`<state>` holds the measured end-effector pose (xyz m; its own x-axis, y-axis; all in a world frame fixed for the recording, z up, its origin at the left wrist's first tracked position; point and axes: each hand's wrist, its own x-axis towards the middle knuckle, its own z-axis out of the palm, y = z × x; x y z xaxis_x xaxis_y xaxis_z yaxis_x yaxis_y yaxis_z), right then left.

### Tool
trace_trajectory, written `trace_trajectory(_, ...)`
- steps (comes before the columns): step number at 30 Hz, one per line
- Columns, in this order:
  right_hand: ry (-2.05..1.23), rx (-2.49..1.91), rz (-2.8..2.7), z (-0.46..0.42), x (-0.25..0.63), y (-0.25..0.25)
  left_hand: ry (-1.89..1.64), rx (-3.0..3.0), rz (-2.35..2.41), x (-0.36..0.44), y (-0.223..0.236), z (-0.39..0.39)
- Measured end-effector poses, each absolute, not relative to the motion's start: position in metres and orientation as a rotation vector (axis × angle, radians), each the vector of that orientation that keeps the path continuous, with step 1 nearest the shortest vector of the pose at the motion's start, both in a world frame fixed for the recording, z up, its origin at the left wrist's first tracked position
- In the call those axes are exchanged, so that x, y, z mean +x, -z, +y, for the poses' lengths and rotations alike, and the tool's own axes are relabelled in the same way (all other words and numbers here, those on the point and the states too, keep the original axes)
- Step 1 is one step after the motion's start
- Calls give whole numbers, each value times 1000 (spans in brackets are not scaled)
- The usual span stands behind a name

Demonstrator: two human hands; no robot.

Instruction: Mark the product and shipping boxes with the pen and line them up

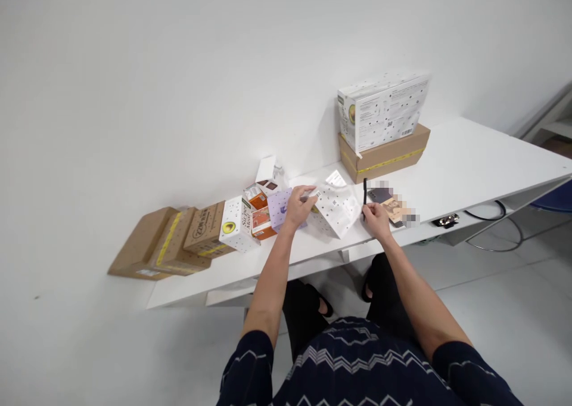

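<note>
From where I stand, the person leans over a long white table point(491, 155) set against the wall; the left hand point(298, 206) has its fingers closed on the left edge of a white dotted package point(340, 210), which lies tilted on the tabletop between the two hands; the right hand point(378, 220), just beside the package's right end, pinches a slim black stick-like tool point(365, 192) that points away from the body; I cannot tell whether the tool touches the package.

Near the right hand lies a dark-and-tan flat item point(392, 206), partly blurred out; behind the package sits a white printed slip point(336, 179); farther back, a large white avocado-print box point(391, 117) rests on a brown carton point(386, 158) with yellow tape.

By the left hand stands a purple dotted box point(279, 207), with orange boxes point(263, 223) next to it and a white carton point(270, 176) behind; leftward come a Super Meal box point(236, 226) bearing an avocado, then brown taped cartons point(206, 232) in a row.
</note>
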<state>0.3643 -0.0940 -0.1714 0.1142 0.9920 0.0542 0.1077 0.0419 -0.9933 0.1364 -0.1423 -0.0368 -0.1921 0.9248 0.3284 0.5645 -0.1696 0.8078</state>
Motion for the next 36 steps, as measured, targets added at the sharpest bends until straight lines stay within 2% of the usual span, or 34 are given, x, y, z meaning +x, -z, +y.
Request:
trace_trajectory(4, -1168, -1137, -918, -101, 372, 170, -1313, 1382, 1511, 138, 45, -140)
trace_trajectory(9, -1304, -1074, -901, -101, 376, 166, -1347, 1142, 1430, 134, 55, -135)
trace_trajectory(14, -1230, -1150, -1156, -106, 371, 164, -1254, 1232, 1465, 135, 68, -122)
trace_trajectory(19, -1097, -1222, -1288, -110, 364, 168, -1205, 1299, 1805, 158, 93, -115)
trace_trajectory(27, -1021, -1294, -1259, -112, 361, 161, -1277, 1105, 1849, 158, 145, -184)
trace_trajectory(32, -1161, -1237, -1082, -114, 362, 159, -1278, 1429, 2055, 149, 171, -220)
trace_trajectory(36, -1262, -1258, -923, -132, 366, 157, -1099, 1758, 2101, 156, 170, -224)
